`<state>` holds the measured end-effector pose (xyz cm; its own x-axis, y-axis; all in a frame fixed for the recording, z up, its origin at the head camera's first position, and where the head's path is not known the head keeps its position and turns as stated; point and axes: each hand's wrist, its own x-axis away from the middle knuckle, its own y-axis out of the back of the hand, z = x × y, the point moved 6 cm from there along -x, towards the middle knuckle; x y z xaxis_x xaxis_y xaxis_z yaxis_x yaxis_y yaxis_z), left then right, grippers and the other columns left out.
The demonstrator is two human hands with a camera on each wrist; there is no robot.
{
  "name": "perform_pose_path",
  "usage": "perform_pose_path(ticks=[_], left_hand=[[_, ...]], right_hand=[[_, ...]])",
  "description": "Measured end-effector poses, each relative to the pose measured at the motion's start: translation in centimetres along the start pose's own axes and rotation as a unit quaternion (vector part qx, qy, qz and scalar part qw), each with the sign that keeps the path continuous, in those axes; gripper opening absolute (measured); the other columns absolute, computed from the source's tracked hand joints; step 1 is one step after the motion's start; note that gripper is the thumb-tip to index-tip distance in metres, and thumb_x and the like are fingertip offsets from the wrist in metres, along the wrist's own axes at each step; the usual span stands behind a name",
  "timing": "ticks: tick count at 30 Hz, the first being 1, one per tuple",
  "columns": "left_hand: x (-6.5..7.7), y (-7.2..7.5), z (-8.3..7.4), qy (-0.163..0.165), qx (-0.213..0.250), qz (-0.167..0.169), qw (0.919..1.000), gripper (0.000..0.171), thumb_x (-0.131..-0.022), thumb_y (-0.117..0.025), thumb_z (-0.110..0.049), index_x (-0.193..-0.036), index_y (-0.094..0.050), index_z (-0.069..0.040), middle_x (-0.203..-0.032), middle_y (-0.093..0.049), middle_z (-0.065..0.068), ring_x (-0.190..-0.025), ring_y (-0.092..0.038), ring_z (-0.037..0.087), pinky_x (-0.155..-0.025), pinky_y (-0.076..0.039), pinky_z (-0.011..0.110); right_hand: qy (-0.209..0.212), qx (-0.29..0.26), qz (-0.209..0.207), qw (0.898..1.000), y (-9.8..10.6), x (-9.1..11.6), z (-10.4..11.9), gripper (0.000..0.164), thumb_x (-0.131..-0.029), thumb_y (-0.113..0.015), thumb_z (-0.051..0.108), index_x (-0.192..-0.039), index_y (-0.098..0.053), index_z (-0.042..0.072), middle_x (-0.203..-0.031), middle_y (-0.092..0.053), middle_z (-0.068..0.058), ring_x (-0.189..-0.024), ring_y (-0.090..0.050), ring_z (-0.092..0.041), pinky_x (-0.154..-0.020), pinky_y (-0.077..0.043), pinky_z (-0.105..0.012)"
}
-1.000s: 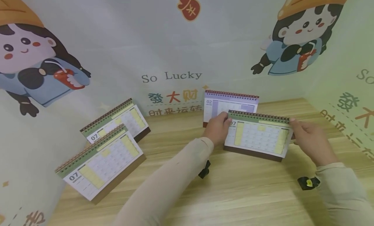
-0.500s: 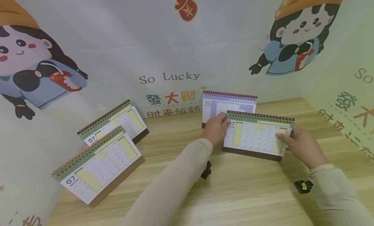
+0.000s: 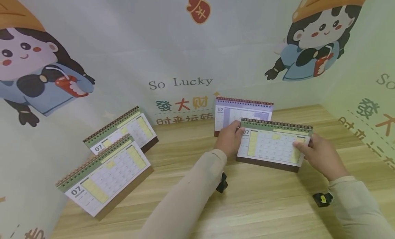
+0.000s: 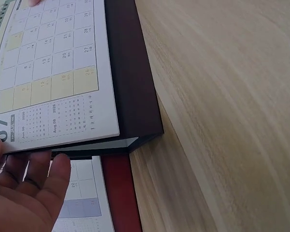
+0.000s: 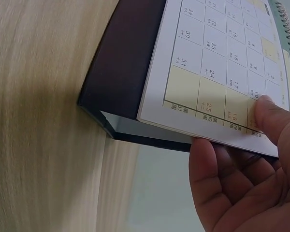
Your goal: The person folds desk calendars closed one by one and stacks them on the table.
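Left hand point(image 3: 228, 140) grips left edge of a green calendar point(image 3: 270, 146); right hand point(image 3: 324, 156) pinches its right edge, thumb in front. It's upright, just in front of the purple calendar point(image 3: 236, 112).

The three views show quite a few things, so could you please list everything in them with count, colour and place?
July calendar: one, green-topped, between the hands
Purple calendar: one, purple and white, behind the July calendar
Front-left calendar: one, green-topped, table's left side
Rear-left calendar: one, green-topped, partly hidden behind the front-left calendar
Table: one, wood-toned, under the calendars
Backdrop: sheet count unclear, pale, behind and beside the table
Cartoon figures: two, orange and blue, backdrop's upper left and right
Red pouch print: one, top middle
Sleeves: two, beige, on the arms
Left hand: one, gripping the July calendar's left edge
Right hand: one, gripping its right edge
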<state>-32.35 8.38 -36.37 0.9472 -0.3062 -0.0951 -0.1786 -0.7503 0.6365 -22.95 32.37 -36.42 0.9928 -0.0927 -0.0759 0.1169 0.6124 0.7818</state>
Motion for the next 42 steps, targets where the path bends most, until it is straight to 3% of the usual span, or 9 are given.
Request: perform_pose_path(ticks=[13, 22, 33, 42], left_hand=[[0.4, 0.0, 0.2, -0.014, -0.008, -0.019, 0.9997, 0.017, -0.106, -0.049, -0.03, -0.102, -0.054, -0.014, -0.079, -0.058, 0.002, -0.071, -0.052, 0.016, -0.065, -0.043, 0.029], [0.7, 0.1, 0.2, -0.008, -0.008, -0.02, 0.9997, 0.019, -0.106, -0.049, -0.03, -0.106, -0.056, -0.013, -0.081, -0.058, 0.002, -0.073, -0.052, 0.017, -0.067, -0.043, 0.029], [1.1, 0.2, 0.2, -0.011, -0.002, -0.017, 0.9998, 0.018, -0.105, -0.049, -0.03, -0.102, -0.054, -0.013, -0.082, -0.058, 0.003, -0.074, -0.053, 0.017, -0.067, -0.042, 0.029], [1.1, 0.2, 0.2, -0.018, 0.004, -0.02, 0.9996, 0.018, -0.105, -0.049, -0.03, -0.098, -0.052, -0.013, -0.08, -0.056, 0.003, -0.075, -0.052, 0.017, -0.067, -0.042, 0.029]], right_hand=[[0.011, -0.006, -0.003, 1.0, -0.2, 0.1, -0.1, 0.051, -0.105, -0.051, 0.036, -0.129, -0.051, -0.008, -0.102, -0.066, -0.029, -0.077, -0.063, -0.029, -0.058, -0.048, -0.034], [0.001, -0.023, 0.009, 1.0, -0.6, 0.0, -0.2, 0.049, -0.105, -0.05, 0.034, -0.128, -0.051, -0.009, -0.102, -0.065, -0.028, -0.068, -0.065, -0.023, -0.055, -0.048, -0.035], [0.002, -0.034, 0.016, 0.999, -0.6, -0.3, -0.6, 0.05, -0.105, -0.05, 0.037, -0.13, -0.051, -0.007, -0.11, -0.064, -0.031, -0.073, -0.069, -0.025, -0.06, -0.048, -0.035], [0.005, -0.054, 0.036, 0.998, -0.5, -0.8, -0.9, 0.056, -0.105, -0.047, 0.041, -0.138, -0.046, -0.004, -0.121, -0.058, -0.034, -0.088, -0.071, -0.033, -0.076, -0.054, -0.051]])
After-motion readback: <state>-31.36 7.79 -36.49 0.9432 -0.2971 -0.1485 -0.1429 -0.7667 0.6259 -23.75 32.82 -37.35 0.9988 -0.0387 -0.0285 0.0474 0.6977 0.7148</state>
